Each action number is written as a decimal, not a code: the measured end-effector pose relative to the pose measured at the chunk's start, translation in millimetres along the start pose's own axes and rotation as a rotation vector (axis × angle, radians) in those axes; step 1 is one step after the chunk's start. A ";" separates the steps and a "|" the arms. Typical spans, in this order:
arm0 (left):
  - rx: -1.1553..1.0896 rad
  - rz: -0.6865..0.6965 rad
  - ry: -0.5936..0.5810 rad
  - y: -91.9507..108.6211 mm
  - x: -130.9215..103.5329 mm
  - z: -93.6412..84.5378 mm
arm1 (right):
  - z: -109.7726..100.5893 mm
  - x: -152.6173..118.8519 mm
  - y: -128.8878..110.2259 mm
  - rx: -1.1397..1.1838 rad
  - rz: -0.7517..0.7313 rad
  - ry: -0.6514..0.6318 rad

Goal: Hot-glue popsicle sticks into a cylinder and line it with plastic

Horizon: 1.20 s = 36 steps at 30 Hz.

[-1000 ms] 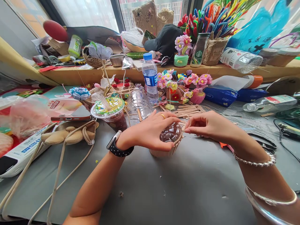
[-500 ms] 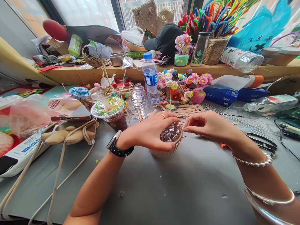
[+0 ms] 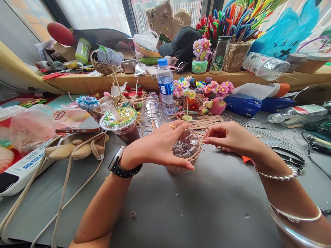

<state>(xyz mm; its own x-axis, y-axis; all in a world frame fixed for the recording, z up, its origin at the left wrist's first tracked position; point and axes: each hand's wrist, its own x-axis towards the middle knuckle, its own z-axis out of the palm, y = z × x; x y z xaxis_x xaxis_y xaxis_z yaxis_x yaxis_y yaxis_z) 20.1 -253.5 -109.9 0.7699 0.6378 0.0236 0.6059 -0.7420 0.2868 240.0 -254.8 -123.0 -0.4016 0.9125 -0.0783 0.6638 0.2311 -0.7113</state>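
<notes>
A clear plastic bottle base [image 3: 186, 144] stands bottom-up on the grey table, its side covered in brown strips with twine round the rim. My left hand [image 3: 162, 143] spans it from the left, fingers over the far edge and thumb stretched along the near side, holding it. Just right of the base, my right hand [image 3: 227, 136] pinches a strand of twine [image 3: 205, 126] between thumb and fingertips. That strand loops behind the base toward my left fingers. The strips on the far side are hidden.
Behind stand a capped water bottle [image 3: 166, 86], a lidded drink cup [image 3: 120, 124] and a clear cut bottle [image 3: 152, 113]. Flat wooden sticks [image 3: 207, 121] lie beyond my hands. Black-handled scissors or pliers [image 3: 288, 158] lie at right, a corded bag [image 3: 77, 148] at left.
My left hand has shifted slightly left and its thumb lies straighter, uncovering more of the bottle base. The twine at my right fingertips now shows as a wider loop.
</notes>
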 end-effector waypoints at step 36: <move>-0.127 0.155 -0.139 -12.0 -0.1 -3.9 | 4.5 -3.5 -2.7 -0.035 -0.122 -0.072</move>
<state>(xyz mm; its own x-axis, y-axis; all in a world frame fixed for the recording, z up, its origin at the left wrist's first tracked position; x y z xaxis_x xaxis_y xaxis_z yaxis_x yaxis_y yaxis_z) 12.0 -243.8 -109.6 0.8770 0.4775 -0.0526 0.4553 -0.7912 0.4082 236.7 -260.1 -123.9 -0.5245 0.8503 -0.0437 0.6284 0.3520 -0.6937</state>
